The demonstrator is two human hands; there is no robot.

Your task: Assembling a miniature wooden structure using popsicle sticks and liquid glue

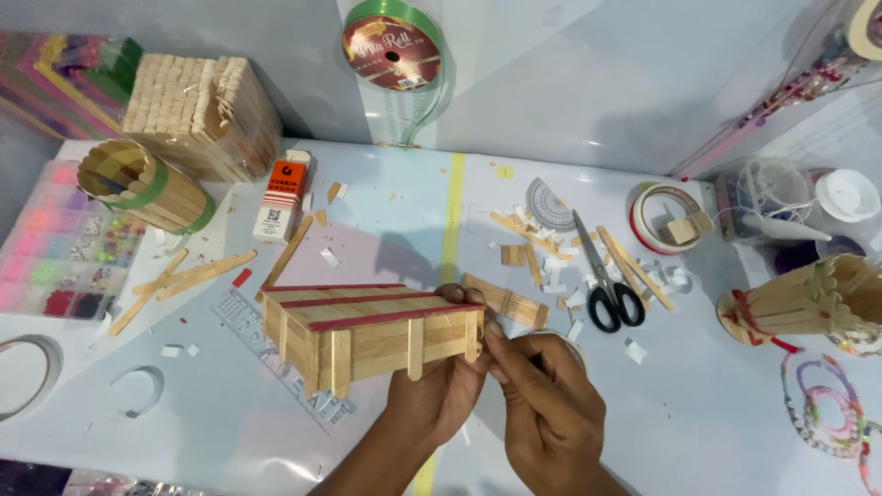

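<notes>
The stick-built wooden box (367,332) with red-trimmed top edges is being held just above the table (698,404) at the centre, the left hand (441,390) gripping its right end from beneath while the right hand (542,404) is pinching at the right corner post. Uneven pressure there is likely risking a glued stick popping loose; the fingertips are hiding that joint, and whether the right hand is pinching anything small cannot be told, with scissors (606,280) lying nearby

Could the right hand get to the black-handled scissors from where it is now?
Probably yes: the scissors lie just beyond the right hand, with only paper scraps between, though its fingers are now on the stick box.
</notes>
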